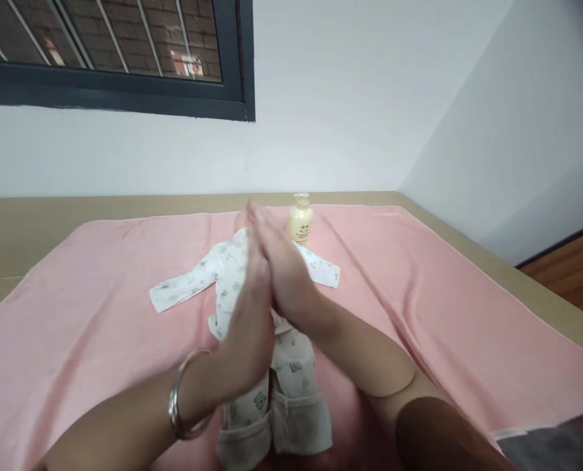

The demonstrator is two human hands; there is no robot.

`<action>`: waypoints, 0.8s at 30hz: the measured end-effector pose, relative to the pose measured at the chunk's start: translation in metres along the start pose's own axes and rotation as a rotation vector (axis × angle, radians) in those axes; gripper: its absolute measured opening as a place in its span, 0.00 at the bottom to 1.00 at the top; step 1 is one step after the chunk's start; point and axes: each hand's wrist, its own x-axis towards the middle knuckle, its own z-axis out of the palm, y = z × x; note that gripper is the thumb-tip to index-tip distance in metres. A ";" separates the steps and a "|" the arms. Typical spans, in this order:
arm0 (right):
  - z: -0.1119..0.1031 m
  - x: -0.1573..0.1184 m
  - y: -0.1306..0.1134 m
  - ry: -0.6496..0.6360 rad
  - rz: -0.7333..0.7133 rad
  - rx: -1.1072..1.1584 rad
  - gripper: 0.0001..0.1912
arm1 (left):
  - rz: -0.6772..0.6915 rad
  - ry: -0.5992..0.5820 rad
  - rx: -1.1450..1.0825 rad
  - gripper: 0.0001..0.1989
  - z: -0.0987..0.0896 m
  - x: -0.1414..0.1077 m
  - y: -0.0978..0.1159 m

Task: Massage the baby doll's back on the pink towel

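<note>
My left hand [252, 320] and my right hand [288, 275] are pressed palm to palm, fingers pointing up and away; no object shows between them. A silver bangle [176, 399] circles my left wrist. Below and behind the hands, white printed baby clothes [229, 284] lie with sleeves spread and trouser legs [296, 373] toward me; the hands hide their middle. A small part of a rounded, skin-coloured thing [241, 220] shows at the collar, mostly hidden. Just right of my fingertips stands a pale yellow pump bottle [301, 219], upright.
A pink cloth [109, 275] with some creases covers most of the tan surface [36, 219]. Behind it rises a white wall [320, 118] with a dark-framed, barred window [237, 59] at upper left. Brown wood [570, 268] shows at the right edge.
</note>
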 end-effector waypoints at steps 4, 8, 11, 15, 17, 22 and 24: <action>-0.008 -0.005 -0.008 0.109 -0.194 -0.188 0.34 | -0.061 -0.101 -0.190 0.28 0.001 -0.020 0.005; 0.000 -0.023 0.001 0.060 -0.407 -0.470 0.33 | -0.150 -0.146 -0.383 0.33 -0.015 0.001 0.015; -0.001 -0.016 0.026 -0.103 -0.470 -0.567 0.35 | -0.182 -0.046 -0.388 0.35 -0.025 0.036 0.006; -0.020 0.026 0.070 -0.097 -0.232 -0.627 0.32 | -0.241 0.315 -0.149 0.30 -0.030 0.085 -0.058; -0.031 0.047 0.088 -0.137 -0.147 -0.734 0.29 | -0.255 0.357 0.025 0.25 -0.031 0.101 -0.099; -0.052 0.078 0.105 -0.289 -0.227 -1.044 0.29 | -0.155 0.270 0.175 0.21 -0.028 0.106 -0.155; -0.059 0.084 0.106 -0.250 -0.142 -1.184 0.27 | -0.147 0.305 0.182 0.20 -0.026 0.102 -0.158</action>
